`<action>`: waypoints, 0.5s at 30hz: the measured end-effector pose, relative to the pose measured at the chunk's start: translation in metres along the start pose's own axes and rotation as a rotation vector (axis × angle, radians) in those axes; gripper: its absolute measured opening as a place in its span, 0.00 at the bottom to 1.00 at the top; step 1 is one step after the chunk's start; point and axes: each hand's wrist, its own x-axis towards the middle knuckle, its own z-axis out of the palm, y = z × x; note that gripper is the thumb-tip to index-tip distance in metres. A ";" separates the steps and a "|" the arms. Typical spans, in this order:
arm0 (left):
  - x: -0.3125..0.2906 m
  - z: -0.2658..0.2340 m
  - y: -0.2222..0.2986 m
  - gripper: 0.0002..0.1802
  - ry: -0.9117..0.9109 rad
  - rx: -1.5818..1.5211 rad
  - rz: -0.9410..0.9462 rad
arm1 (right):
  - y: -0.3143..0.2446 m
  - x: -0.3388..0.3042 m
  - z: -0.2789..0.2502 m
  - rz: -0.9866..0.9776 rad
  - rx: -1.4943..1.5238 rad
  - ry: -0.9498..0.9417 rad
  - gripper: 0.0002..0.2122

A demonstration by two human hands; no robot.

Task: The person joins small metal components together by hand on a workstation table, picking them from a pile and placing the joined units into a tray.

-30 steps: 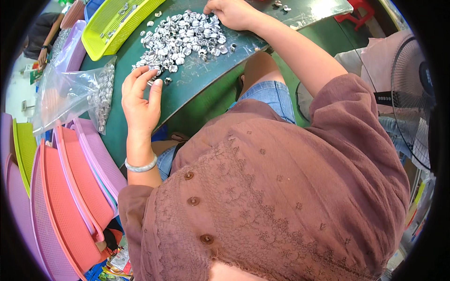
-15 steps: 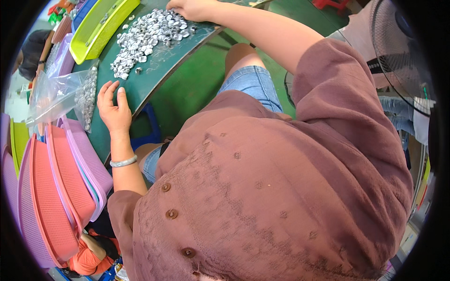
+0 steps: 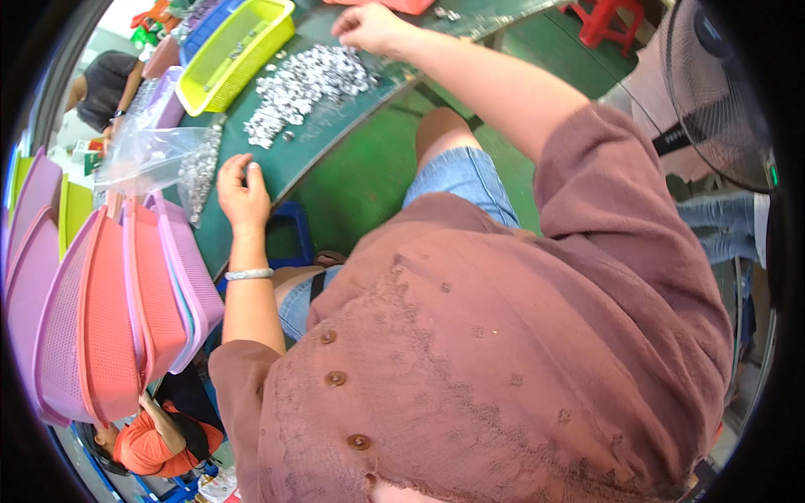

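Observation:
A spread heap of small, shiny silvery pieces (image 3: 306,88), too small to name, lies on the dark green table (image 3: 335,126). At the heap's far edge is my right hand (image 3: 376,32), its fingers bent and drawn together; whatever they may hold is hidden. My left hand (image 3: 244,199) rests by the table's near edge, between the heap and a clear plastic bag (image 3: 201,168) of similar pieces. Its fingers are loosely curved, the thumb stands apart, and nothing shows in it. One loose silvery piece (image 3: 288,135) sits just off the heap.
A yellow-green basket (image 3: 239,59) stands behind the heap. Stacked pink and purple baskets (image 3: 109,327) fill the left side. A pink-red tray (image 3: 402,5) shows at the top edge. A fan (image 3: 713,101) and a red stool (image 3: 608,21) are on the right. Two other people are at left.
The whole view has shifted, so table and hands appear farther right and lower. My right hand has come away from the heap slightly. The left fingers are closer together.

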 end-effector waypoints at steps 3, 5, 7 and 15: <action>0.001 -0.003 0.014 0.09 0.011 -0.029 0.022 | -0.044 -0.025 0.003 0.186 0.423 -0.173 0.11; 0.001 -0.001 0.029 0.09 -0.013 -0.089 -0.036 | -0.052 -0.038 0.013 0.241 0.590 -0.258 0.16; 0.002 -0.001 0.053 0.10 -0.068 -0.313 -0.232 | -0.059 -0.049 0.025 0.241 0.688 -0.350 0.15; 0.031 -0.012 0.102 0.11 -0.172 -1.008 -0.739 | -0.103 -0.066 0.066 0.222 0.697 -0.458 0.19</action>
